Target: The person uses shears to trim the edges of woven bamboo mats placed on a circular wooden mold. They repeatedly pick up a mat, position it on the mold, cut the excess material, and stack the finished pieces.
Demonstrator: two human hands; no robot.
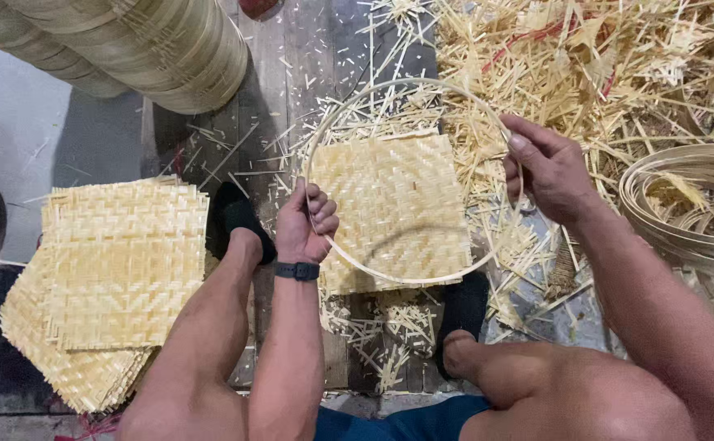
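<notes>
A thin round bamboo hoop (390, 86) hangs over a square woven bamboo mat (394, 208) that lies on the floor between my feet. My left hand (305, 222) grips the hoop's left side, with a black band on its wrist. On the hoop's right side my right hand (546, 167) pinches the rim. The mat shows through the ring, its corners reaching past the hoop's edge.
A stack of woven square mats (108, 278) lies at the left. Stacked round baskets (140, 45) sit at the upper left. Loose bamboo strips and scraps (618, 65) pile at the upper right, and coiled bamboo hoops (692, 204) rest at the right. My black-shod feet flank the mat.
</notes>
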